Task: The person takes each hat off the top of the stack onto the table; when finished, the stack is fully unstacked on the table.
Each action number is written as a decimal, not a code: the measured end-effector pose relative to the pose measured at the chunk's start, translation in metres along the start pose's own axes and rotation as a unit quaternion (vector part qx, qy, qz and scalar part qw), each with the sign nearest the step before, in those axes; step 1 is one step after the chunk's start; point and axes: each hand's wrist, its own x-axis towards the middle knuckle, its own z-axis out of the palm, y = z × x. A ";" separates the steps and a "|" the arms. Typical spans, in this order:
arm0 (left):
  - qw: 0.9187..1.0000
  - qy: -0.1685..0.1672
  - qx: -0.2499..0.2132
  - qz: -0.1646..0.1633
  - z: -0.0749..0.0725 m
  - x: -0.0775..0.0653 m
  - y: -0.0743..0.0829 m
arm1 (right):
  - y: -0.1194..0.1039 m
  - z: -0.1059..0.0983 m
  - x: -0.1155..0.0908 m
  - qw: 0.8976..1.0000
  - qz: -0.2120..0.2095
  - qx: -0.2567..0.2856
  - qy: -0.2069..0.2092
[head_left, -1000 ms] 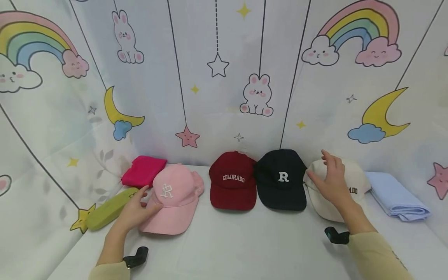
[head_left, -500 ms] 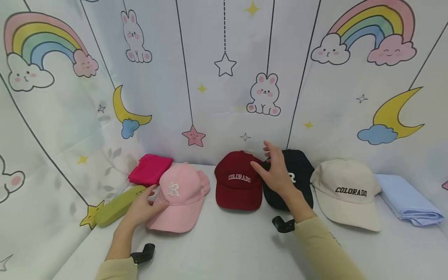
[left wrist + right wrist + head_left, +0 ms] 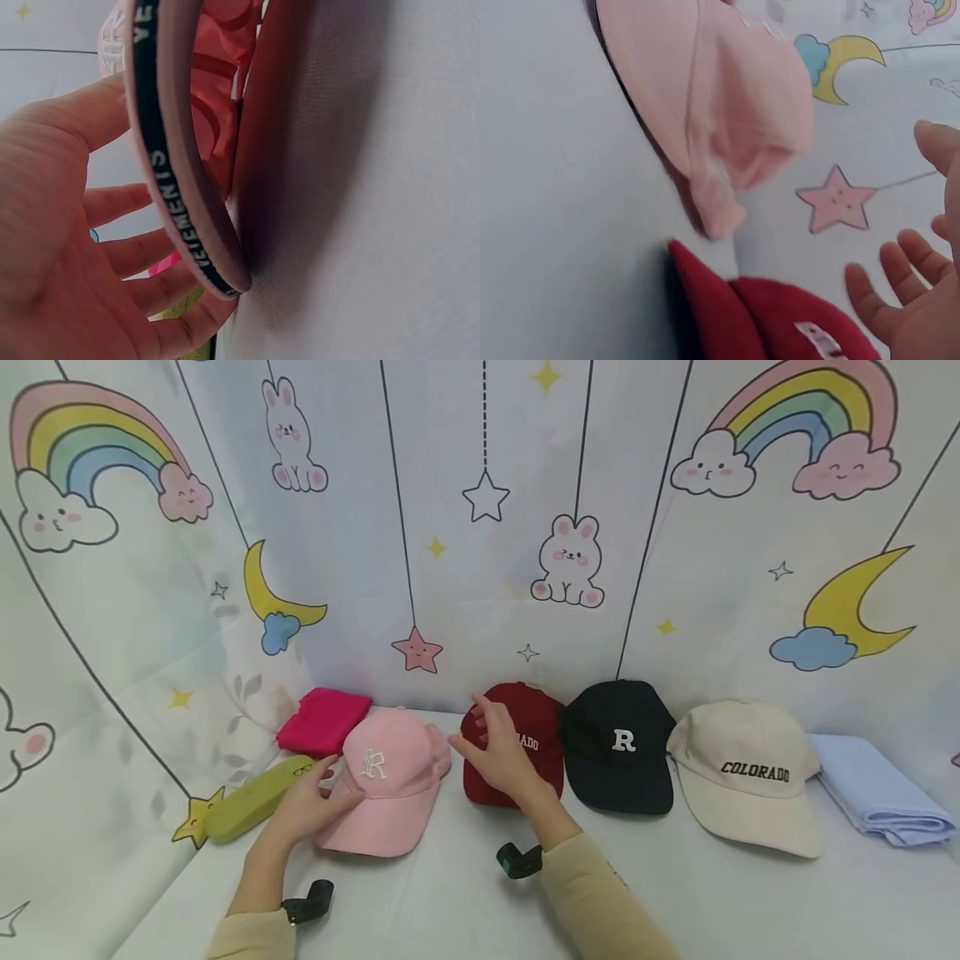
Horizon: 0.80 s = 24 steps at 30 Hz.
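Observation:
A pink baseball cap (image 3: 393, 777) with a white letter R sits on the left side of the white table. My left hand (image 3: 298, 807) lies along its left side, thumb over the cap near the brim and the other fingers extended beside it. In the left wrist view, the brim's lettered underside (image 3: 161, 180) faces the camera, and parts of the fingers are hidden behind the brim. My right hand (image 3: 497, 750) is in front of a dark red cap (image 3: 546, 781), covering part of its COLORADO lettering. Its fingers are spread and hold nothing; the right wrist view shows them apart from both caps.
Right of the red cap stand a black cap (image 3: 618, 777) with an R and a cream COLORADO cap (image 3: 742, 768). Folded light blue cloth (image 3: 873, 789) lies far right. A green glasses case (image 3: 251, 802) and folded magenta cloth (image 3: 322, 720) lie left of the pink cap.
My right hand has moved left, from the cream cap past the black cap to the red one. My left hand stays by the pink cap. The head view has shifted slightly.

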 end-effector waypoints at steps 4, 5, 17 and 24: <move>1.000 0.003 -0.002 0.001 -0.001 0.000 0.000 | -0.001 0.025 -0.002 0.997 0.047 0.020 -0.051; 1.000 0.003 -0.002 0.001 -0.001 0.000 0.000 | -0.001 0.030 -0.003 0.996 0.060 0.021 -0.060; 1.000 0.005 0.000 -0.001 -0.004 0.000 0.005 | -0.009 0.058 -0.008 0.990 0.103 0.023 -0.097; 1.000 0.001 -0.001 -0.007 -0.001 -0.001 0.004 | -0.005 0.066 -0.014 0.990 0.101 0.042 -0.091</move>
